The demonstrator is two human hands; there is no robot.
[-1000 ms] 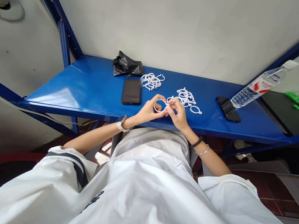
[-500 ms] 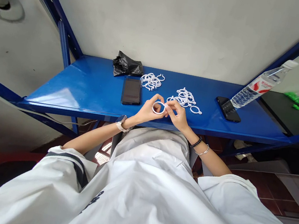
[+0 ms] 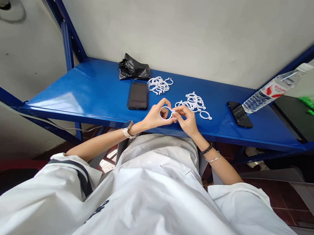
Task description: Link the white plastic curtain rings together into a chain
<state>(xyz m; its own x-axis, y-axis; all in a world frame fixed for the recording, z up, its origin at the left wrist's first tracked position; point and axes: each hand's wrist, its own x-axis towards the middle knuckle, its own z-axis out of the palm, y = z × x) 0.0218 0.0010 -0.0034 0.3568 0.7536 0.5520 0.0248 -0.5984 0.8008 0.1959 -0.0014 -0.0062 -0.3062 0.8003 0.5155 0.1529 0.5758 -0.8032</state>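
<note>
Between my two hands, just above the front edge of the blue table (image 3: 102,101), is a white plastic ring (image 3: 161,115). My left hand (image 3: 156,116) curls around the ring and grips it. The fingertips of my right hand (image 3: 187,121) pinch the ring's right side, where a small knob shows; the exact contact is partly covered by fingers. Behind my right hand lies a pile of white rings (image 3: 194,101), with a single ring (image 3: 205,115) apart at its right. Another pile of white rings, some with open ends (image 3: 159,85), lies farther back on the left.
A dark flat pouch or phone-like slab (image 3: 139,96) lies left of my hands, with a crumpled black plastic bag (image 3: 133,68) behind it. On the right are a black phone (image 3: 240,114) and a water bottle (image 3: 271,91). Green pieces (image 3: 311,104) lie on a dark surface beyond.
The white ring has turned slightly between my fingers and its right side looks pressed inward a little. Both hands stay in nearly the same place.
</note>
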